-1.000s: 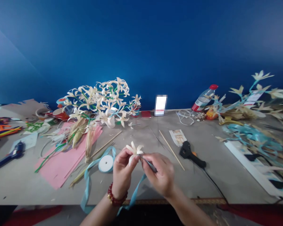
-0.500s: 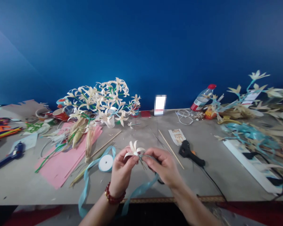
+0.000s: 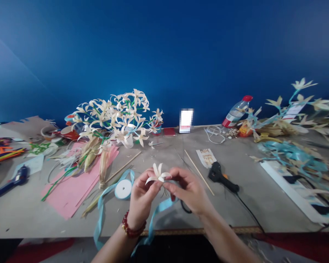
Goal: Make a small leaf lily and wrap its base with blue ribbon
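Note:
A white artificial flower [image 3: 159,174] with narrow curved petals is held low over the table's front half. My left hand [image 3: 143,191] is closed on it, thumb at the flower's base. My right hand [image 3: 188,188] pinches at the right side of that base, fingertips almost meeting the left thumb. Thin stem ends poke out below the fingers. Light blue ribbon [image 3: 161,209] runs down from beneath my right hand past the table edge; whether its upper end is gripped is hidden. Left of my hands lies a ribbon spool [image 3: 123,189] with blue ribbon trailing from it.
A black glue gun [image 3: 223,178] and a wooden stick [image 3: 199,172] lie to the right, beside a white power strip [image 3: 287,193]. Pink paper sheets [image 3: 68,193], a blue glue gun [image 3: 18,179] and a large bunch of white flowers [image 3: 117,117] occupy the left.
The blue ribbon, stretched along the right fingers before, now hangs lower beneath that hand. My right fingertips have closed in on the flower, which has tilted slightly.

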Action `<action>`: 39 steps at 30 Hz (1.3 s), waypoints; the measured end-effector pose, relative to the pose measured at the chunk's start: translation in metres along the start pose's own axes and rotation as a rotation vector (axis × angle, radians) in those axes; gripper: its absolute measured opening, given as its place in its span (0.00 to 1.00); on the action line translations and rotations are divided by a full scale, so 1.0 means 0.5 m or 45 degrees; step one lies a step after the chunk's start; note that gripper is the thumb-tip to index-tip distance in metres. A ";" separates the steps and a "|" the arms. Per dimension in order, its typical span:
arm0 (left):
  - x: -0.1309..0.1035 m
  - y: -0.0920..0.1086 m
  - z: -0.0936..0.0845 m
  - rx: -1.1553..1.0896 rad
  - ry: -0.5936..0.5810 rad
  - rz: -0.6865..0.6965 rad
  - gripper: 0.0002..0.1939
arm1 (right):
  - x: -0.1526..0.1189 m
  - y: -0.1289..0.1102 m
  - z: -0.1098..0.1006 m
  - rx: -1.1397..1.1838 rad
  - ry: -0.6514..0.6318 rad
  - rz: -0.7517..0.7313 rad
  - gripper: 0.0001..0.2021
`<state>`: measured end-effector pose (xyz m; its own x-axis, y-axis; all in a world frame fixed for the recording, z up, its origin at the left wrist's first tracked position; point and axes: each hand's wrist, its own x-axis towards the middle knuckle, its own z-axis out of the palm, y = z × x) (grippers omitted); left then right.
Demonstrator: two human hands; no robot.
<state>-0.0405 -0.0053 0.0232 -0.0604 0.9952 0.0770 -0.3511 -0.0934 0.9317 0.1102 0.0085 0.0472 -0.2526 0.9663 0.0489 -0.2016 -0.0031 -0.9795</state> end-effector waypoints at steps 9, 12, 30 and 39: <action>0.004 0.001 -0.004 -0.046 0.003 -0.070 0.10 | 0.004 -0.009 -0.002 -0.038 -0.050 0.043 0.14; 0.005 0.004 -0.008 -0.040 -0.032 -0.090 0.10 | 0.005 -0.008 -0.002 0.041 -0.043 0.115 0.15; 0.018 0.011 -0.033 -0.032 -0.256 0.022 0.06 | 0.005 0.006 -0.001 0.341 -0.222 0.334 0.20; 0.014 0.000 -0.012 -0.192 -0.166 -0.071 0.07 | 0.003 0.009 0.013 0.272 -0.072 0.214 0.21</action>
<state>-0.0467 0.0017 0.0215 0.0813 0.9934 0.0810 -0.4871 -0.0313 0.8728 0.1028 0.0081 0.0441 -0.3510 0.9316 -0.0942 -0.3460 -0.2225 -0.9115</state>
